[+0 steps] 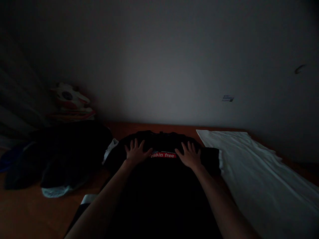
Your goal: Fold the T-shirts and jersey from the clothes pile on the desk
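A black T-shirt (161, 186) lies spread out in front of me, its collar towards the wall. Across its chest runs a red printed strip with white letters, "main free" being readable. White edging shows at both sleeve ends. My left hand (136, 153) rests flat on the left chest area, fingers spread, the thumb at the end of the print. On the other side my right hand (190, 156) lies flat too, fingers apart, its thumb close to the print's right end. Neither hand grips the cloth. The lower part of the shirt is too dark to make out.
A white cloth (254, 166) lies flat to the right of the shirt. Dark clothing (72, 152) is heaped on the left. Behind it a cow-like plush toy (68, 96) sits on a stack. A grey wall (161, 66) closes off the brown surface (25, 209) at the back.
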The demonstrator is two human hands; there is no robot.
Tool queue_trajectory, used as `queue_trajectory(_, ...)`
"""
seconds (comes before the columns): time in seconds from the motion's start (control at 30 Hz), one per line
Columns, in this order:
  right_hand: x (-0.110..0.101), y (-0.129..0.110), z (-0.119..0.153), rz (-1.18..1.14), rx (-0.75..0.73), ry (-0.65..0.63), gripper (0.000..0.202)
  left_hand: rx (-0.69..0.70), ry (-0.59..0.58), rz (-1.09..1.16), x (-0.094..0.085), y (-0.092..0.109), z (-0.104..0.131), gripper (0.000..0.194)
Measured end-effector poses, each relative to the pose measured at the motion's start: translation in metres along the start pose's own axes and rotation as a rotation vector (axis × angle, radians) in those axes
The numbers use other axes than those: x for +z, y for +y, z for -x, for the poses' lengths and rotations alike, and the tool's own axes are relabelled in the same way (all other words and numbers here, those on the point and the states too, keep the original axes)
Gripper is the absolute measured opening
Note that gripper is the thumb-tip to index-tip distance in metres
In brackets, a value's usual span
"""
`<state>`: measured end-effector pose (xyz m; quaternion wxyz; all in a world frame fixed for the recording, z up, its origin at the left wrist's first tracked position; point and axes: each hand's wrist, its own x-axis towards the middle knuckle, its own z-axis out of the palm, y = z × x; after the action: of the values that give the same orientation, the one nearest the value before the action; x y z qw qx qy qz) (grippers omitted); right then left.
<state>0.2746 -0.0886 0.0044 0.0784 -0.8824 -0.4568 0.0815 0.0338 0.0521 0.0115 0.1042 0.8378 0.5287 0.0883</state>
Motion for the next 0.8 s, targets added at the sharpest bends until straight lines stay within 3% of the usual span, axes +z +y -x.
queue_trajectory(0.13,0.003,0.001,-0.006,0.045,0.005,0.035,0.076,-0.023,-0.025,-0.084,0.002,-0.008,-0.010,0.097)
queue_trajectory(0.3,0.000,-0.001,-0.013,0.053,0.051,-0.001,0.079,-0.027,0.001,-0.091,0.002,-0.006,-0.014,0.093)
queue_trajectory(0.5,0.004,-0.002,-0.007,0.158,-0.056,0.196,0.068,-0.001,0.040,-0.084,0.006,-0.008,-0.014,0.079)
queue_trajectory(0.63,-0.014,0.014,0.003,0.172,-0.142,0.367,0.054,0.030,0.111,-0.094,0.006,-0.011,-0.014,0.071)
queue_trajectory(0.7,-0.028,0.035,0.010,0.095,0.004,0.417,0.049,0.103,0.175,-0.074,0.003,-0.009,-0.014,0.060)
queue_trajectory(0.8,-0.041,0.074,0.022,0.007,0.392,0.411,0.055,0.276,0.208,0.011,-0.003,0.000,-0.014,0.046)
